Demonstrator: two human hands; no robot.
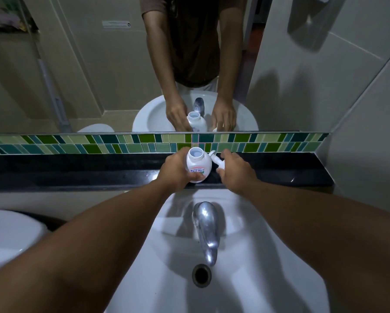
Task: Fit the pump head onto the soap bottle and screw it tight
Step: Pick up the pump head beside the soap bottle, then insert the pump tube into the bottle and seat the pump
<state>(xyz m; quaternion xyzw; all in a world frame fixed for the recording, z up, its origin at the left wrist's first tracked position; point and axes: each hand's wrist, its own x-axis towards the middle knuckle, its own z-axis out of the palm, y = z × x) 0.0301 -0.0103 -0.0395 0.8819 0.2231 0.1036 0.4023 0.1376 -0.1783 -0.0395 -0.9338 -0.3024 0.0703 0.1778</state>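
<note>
A white soap bottle with red lettering stands on the black ledge, its round mouth open at the top. My left hand wraps around its left side and front. Just to the bottle's right lies the white pump head, with its nozzle pointing towards the tiles. My right hand is at the pump head, thumb and fingers on either side of its collar. Whether the pump head is lifted off the ledge I cannot tell.
The black ledge runs under a strip of green tiles and a mirror. Below is a white basin with a chrome tap and a drain. A white rounded object sits at the left.
</note>
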